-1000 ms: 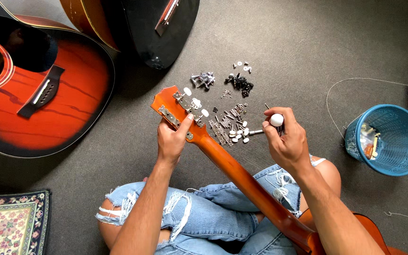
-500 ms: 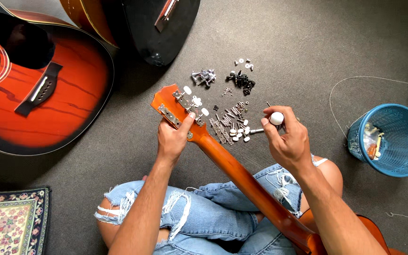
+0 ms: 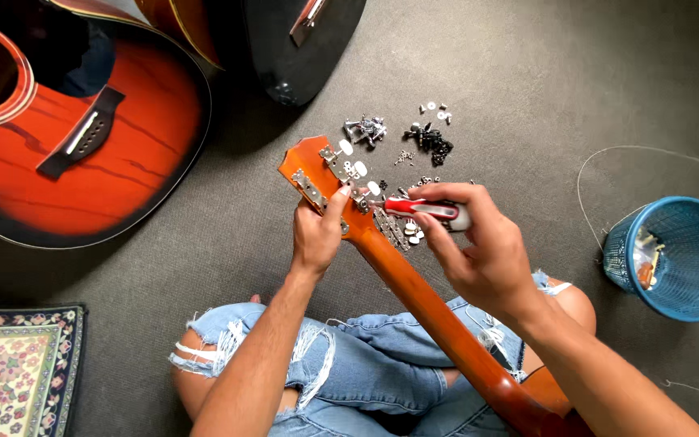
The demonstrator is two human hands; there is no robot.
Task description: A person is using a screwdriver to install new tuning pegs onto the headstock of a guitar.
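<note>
Head view, L to R. Rug (image 3: 18,372) corner bottom-left, patterned, lying on the grey carpet (image 3: 576,73). Red sunburst guitar (image 3: 74,137) flat on its back upper left, bridge up, no strings that I can see. A black guitar (image 3: 301,40) body overlaps it at top, mostly out of frame.

Left hand (image 3: 317,235) wraps the neck (image 3: 422,299) just below the headstock (image 3: 321,174), thumb up along the back edge, fingers curled round and pressed tight. Reads as a brace so the head doesn't twist. Orange guitar runs diagonally from lower right across the person's lap, back of neck facing up, headstock over the carpet at centre frame. Tuners (image 3: 349,166) w/ white buttons sit on the headstock.

Right hand (image 3: 479,243) pinches a screwdriver (image 3: 430,210), red/white handle, thumb and fingers closed round it, shaft pointing left at the tuner plate. Tip looks on or just beside a tuner; can't tell if it's seated in a screw.

Hardware (image 3: 422,137) in small piles on the carpet just past the headstock: screws, bushings, spare tuners, sorted roughly by kind, near reach. A loose string (image 3: 600,162) curls right of that. Blue mesh bin (image 3: 677,255) far right, scraps inside.

Person sits cross-legged on the floor, ripped jeans (image 3: 366,372). Hard daylight, sharp shadows.
</note>
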